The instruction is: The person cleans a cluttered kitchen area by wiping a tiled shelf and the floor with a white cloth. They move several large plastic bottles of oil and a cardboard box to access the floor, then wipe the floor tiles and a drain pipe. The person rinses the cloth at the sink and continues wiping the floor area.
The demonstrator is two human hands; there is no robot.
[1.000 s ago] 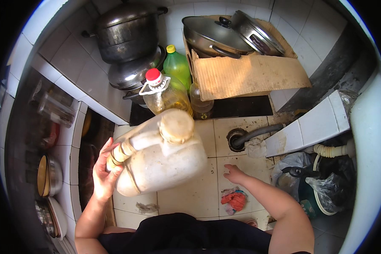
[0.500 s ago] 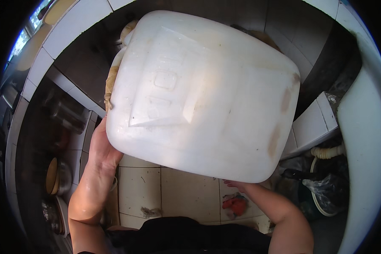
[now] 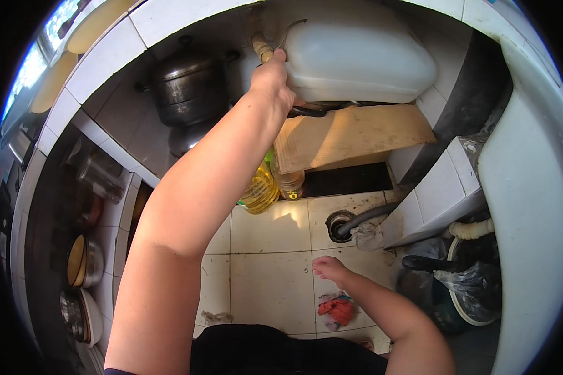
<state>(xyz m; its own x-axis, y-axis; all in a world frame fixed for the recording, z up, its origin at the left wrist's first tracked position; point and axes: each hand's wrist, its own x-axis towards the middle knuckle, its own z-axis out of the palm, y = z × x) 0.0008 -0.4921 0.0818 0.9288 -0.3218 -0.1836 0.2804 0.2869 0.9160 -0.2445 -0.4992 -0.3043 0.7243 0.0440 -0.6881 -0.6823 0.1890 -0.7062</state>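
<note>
A big white plastic jerrycan [image 3: 363, 59] lies on its side inside the tiled recess, at the edge of a cardboard sheet [image 3: 356, 134]. My left hand [image 3: 273, 81] is stretched far forward and closed at the can's left end, beside a neck wrapped in tan material [image 3: 260, 45]; its fingers are partly hidden. Under my left forearm stands a bottle of yellow oil [image 3: 260, 192], next to another clear bottle [image 3: 290, 181]. My right hand [image 3: 331, 270] hangs above the tiled floor, empty, its fingers loosely bent.
A dark lidded pot [image 3: 187, 87] stands left of the can. A grey hose runs into a floor drain [image 3: 340, 226]. A red rag [image 3: 336, 310] lies on the floor. At right are a bucket [image 3: 475, 315] with plastic bags and a white curved panel [image 3: 535, 187]. Bowls [image 3: 91, 262] fill a left shelf.
The jerrycan has gone from close before me, between both hands, forward into the recess. My left arm has extended with it; my right hand has come away from it.
</note>
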